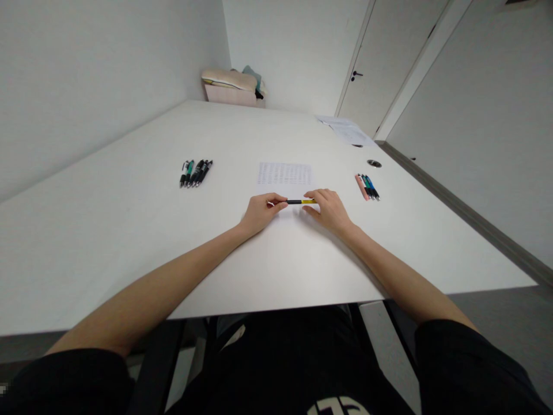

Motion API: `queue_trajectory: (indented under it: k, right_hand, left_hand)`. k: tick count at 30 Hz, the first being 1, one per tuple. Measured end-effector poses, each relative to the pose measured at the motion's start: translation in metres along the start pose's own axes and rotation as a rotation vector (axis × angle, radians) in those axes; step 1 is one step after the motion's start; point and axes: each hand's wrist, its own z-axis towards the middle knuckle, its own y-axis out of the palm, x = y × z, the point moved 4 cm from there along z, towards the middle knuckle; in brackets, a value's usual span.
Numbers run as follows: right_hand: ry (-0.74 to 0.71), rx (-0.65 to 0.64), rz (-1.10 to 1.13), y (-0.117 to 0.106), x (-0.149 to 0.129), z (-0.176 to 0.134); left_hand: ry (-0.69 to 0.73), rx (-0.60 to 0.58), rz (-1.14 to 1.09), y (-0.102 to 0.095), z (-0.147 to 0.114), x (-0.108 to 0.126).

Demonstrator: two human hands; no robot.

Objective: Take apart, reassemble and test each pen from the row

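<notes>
A slim pen [294,202] with a black barrel and a yellow end lies level between my two hands, just above a printed sheet. My left hand [262,210] is closed, pinching the black end between thumb and fingers. Around the yellow end curves my right hand [329,207], its thumb and forefinger apart with a gap on either side of the pen. Whether any of its other fingers touch the pen is hidden. The white sheet [285,173] carries a printed table of small text, too small to read, and its near part runs under my hands.
On the left of the white table [216,248] lies a row of several pens [196,173], mostly black. To the right, several more pens [370,187] lie beside a pink strip-like item [362,187]. Papers [348,130] and a round metal grommet [374,163] are farther back. Folded fabric [228,79] sits beyond the far edge.
</notes>
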Motion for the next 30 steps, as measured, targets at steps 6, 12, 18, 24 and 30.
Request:
queue_trajectory:
  k: [6, 12, 18, 24, 30]
  right_hand:
    - [-0.035, -0.041, -0.09, 0.004, -0.009, 0.001]
    - [-0.022, -0.091, -0.167, 0.007, -0.01, 0.001]
    - [0.042, -0.168, -0.171, 0.007, -0.013, 0.001]
    - [0.009, -0.172, -0.216, 0.004, -0.016, 0.0]
    - [-0.025, -0.139, -0.235, 0.007, -0.016, 0.001]
  left_hand:
    - [0.001, -0.06, 0.094, 0.002, -0.001, 0.003]
    - [0.039, -0.042, 0.169, 0.003, -0.002, 0.005]
    - [0.162, -0.04, 0.234, 0.003, -0.002, 0.007]
    - [0.204, -0.067, 0.266, 0.004, -0.002, 0.006]
    - [0.274, -0.077, 0.324, 0.006, -0.003, 0.009]
